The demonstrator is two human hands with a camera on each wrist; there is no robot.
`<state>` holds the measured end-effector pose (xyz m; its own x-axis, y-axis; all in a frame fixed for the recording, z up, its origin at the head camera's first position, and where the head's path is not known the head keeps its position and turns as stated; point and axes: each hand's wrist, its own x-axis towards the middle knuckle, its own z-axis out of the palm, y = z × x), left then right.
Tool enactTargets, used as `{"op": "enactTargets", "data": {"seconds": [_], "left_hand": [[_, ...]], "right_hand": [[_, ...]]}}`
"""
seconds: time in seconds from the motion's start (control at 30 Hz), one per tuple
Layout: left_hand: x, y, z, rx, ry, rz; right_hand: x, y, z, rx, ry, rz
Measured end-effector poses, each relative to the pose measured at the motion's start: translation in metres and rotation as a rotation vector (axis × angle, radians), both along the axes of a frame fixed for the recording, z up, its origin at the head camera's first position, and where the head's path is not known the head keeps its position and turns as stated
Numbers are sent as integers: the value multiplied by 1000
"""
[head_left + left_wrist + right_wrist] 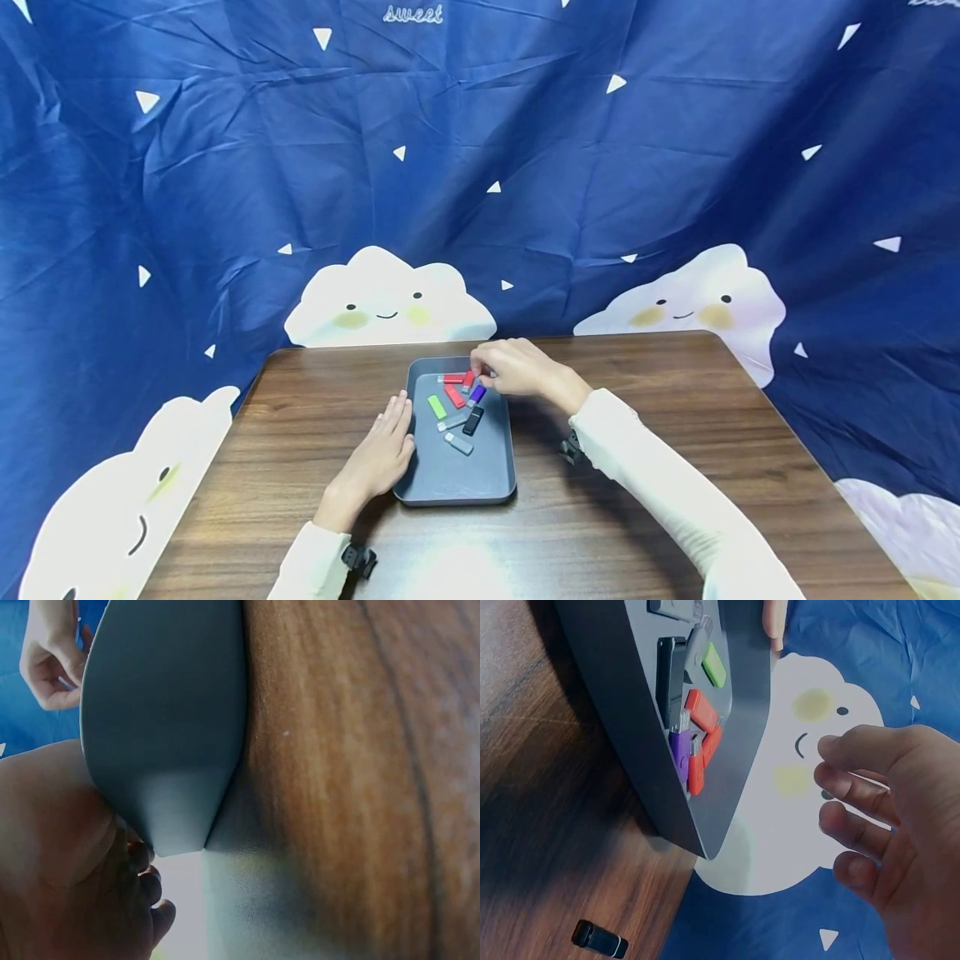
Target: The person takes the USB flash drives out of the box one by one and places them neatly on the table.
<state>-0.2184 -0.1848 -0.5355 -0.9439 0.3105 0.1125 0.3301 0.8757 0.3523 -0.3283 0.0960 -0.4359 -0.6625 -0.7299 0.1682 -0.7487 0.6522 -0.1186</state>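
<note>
A dark grey tray [465, 479] lies mid-table and holds several small USB sticks: green [437, 407], red [454, 395], purple [477, 393], black [472, 421] and grey [458, 443]. My left hand [386, 446] lies flat on the table, its straight fingers against the tray's left rim [165, 712]. My right hand [483, 368] hovers over the tray's far end, just above the red sticks [701, 709]. Its fingers [855, 802] are loosely curled, and the right wrist view shows nothing between them.
The tray sits on a brown wooden table [675, 433]. A small black piece [600, 939] lies on the wood beside the tray's far corner. A dark blue cloth with white clouds [390, 300] hangs behind and around the table.
</note>
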Motion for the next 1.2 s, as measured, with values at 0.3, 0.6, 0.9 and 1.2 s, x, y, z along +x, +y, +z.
{"op": "enactTargets", "data": {"seconds": [0.3, 0.6, 0.9, 1.2], "left_hand": [[0, 1, 1, 5, -2, 1], [1, 1, 2, 0, -12, 5], [-1, 1, 0, 4, -15, 8], [-1, 0, -1, 3, -23, 9]], "right_hand": [[3, -11, 4, 10, -6, 32], [3, -19, 2, 19, 11, 53], [4, -25, 1, 40, 11, 64], [4, -30, -2, 43, 3, 71]]}}
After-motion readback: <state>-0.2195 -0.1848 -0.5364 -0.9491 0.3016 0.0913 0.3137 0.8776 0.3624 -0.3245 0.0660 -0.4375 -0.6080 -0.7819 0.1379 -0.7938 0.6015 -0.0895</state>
